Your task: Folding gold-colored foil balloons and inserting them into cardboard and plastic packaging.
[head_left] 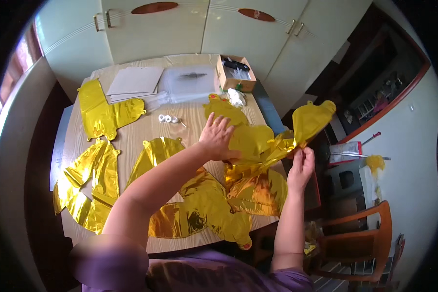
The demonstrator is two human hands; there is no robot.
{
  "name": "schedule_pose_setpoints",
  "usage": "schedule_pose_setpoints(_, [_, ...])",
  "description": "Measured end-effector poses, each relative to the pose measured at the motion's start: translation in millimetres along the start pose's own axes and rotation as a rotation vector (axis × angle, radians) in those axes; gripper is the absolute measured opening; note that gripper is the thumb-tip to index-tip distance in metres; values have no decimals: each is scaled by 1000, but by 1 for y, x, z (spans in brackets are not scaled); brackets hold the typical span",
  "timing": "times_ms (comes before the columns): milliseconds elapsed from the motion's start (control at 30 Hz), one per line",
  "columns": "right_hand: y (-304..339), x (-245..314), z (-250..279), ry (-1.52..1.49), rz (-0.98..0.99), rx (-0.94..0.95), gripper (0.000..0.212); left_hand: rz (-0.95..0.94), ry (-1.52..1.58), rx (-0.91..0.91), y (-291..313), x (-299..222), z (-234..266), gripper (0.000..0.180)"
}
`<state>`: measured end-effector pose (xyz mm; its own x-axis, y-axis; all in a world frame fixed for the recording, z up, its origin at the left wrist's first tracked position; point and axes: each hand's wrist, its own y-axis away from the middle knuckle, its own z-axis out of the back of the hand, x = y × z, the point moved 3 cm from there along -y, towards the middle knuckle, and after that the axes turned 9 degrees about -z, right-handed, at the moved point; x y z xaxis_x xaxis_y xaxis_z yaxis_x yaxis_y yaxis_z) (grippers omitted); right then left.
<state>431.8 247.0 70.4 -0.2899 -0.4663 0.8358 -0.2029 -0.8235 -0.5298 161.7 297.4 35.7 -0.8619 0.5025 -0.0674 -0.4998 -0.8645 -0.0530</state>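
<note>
A flat gold foil balloon point(250, 143) lies at the right side of the table, its far part on the wood and its right end lifted past the edge. My left hand point(219, 138) rests on its left side with fingers stretched out. Pinched between the fingers of my right hand point(301, 163) is the creased foil, and a wide gold flap point(312, 121) stands up above that hand. More flat gold foil balloons lie around: an L-shaped one point(95, 112) at the far left, an angular one point(107, 180) nearer, and a crumpled one point(209, 204) below my left forearm.
On the far side of the wooden table point(126, 129) are grey-white sheets point(135, 82), clear plastic bags point(190, 82) and a wooden box point(238, 80) of tools. Small white rolls point(168, 118) sit mid-table. A wooden chair point(357, 243) stands at the right; white cabinets point(155, 31) line the back.
</note>
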Motion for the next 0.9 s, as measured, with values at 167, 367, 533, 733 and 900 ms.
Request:
schedule_pose_setpoints(167, [54, 16, 78, 2, 53, -268, 22, -71, 105, 109, 6, -9, -28, 115])
schedule_pose_setpoints(367, [91, 108, 203, -304, -42, -1072, 50, -73, 105, 47, 14, 2, -39, 115])
schedule_pose_setpoints(533, [85, 160, 252, -193, 128, -1039, 34, -116, 87, -27, 9, -6, -34, 111])
schedule_pose_setpoints(733, [56, 159, 175, -193, 91, -480, 16, -155, 245, -300, 60, -19, 0, 67])
schedule_pose_setpoints(900, [67, 155, -27, -196, -19, 332, 10, -112, 176, -274, 205, 27, 37, 50])
